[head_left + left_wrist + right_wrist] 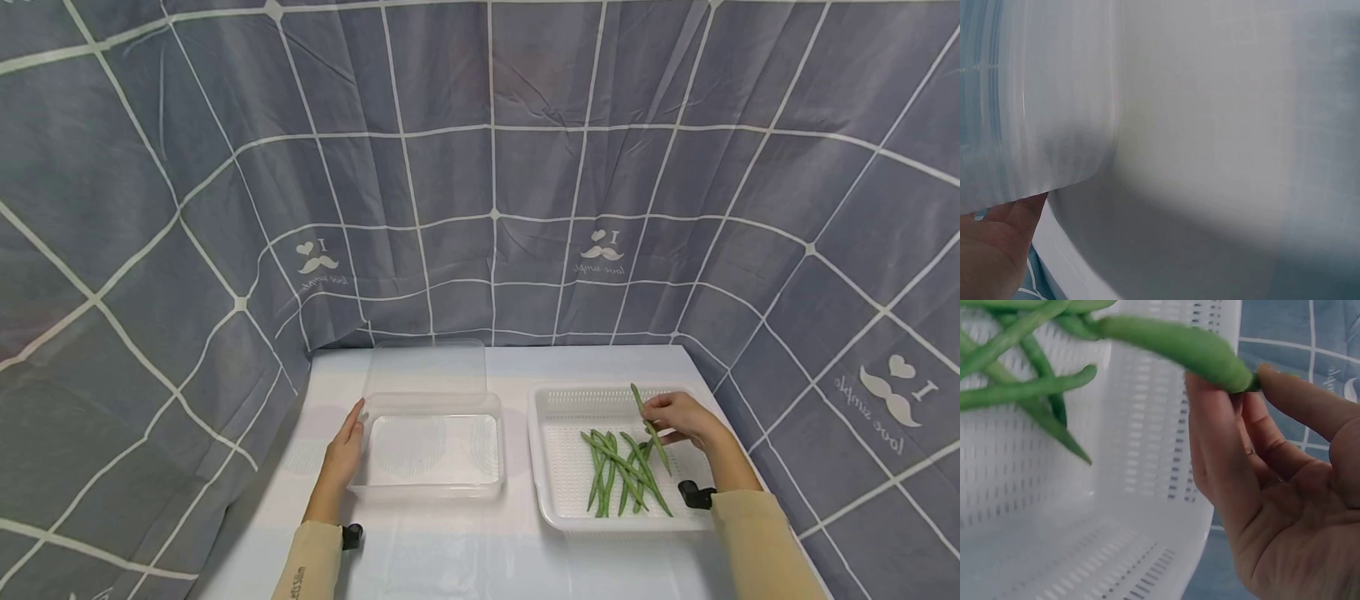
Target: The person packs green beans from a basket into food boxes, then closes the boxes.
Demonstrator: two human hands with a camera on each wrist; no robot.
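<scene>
My right hand [686, 418] pinches one green bean [1179, 350] between thumb and fingers over the right part of a white perforated basket [551, 500]. Inside that basket lies a loose pile of several green beans [611, 467], some crossing each other. To the left stands a clear rectangular plastic container [427, 490] with nothing in it. Straight fingers of my left hand [341, 454] rest along the container's left side. In the left wrist view, the fingertips meet the edge of the clear wall, which partly hides them.
A flat clear lid [427, 367] lies behind the container, near the table's back edge. The white table [450, 550] is bordered at the back and sides by a grey checked curtain [450, 175]. A gap of tabletop separates container and basket.
</scene>
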